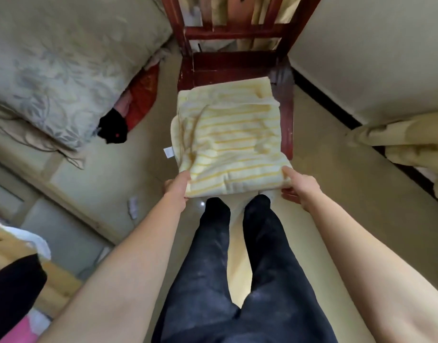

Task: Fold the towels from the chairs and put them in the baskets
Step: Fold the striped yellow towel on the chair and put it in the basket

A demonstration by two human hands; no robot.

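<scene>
**Here, at the chair's front edge: striped towel held by both near corners**

The folded yellow-and-white striped terry towel [228,142] lies on the seat of the dark red wooden chair [286,112]. Its near edge overhangs the seat front, above the person's dark trouser legs [213,256]. The left hand [177,186] pinches the near-left corner, thumb on top and fingers beneath. The right hand [298,186] grips the near-right corner likewise. A small white label [168,152] juts from the towel's left edge. Bare seat shows behind the towel and along its right side. Tan floor [143,169] lies open on either side of the chair, bounded by a grey leaf-patterned pillow [64,70] at left and a black skirting strip [322,100] at right.
</scene>
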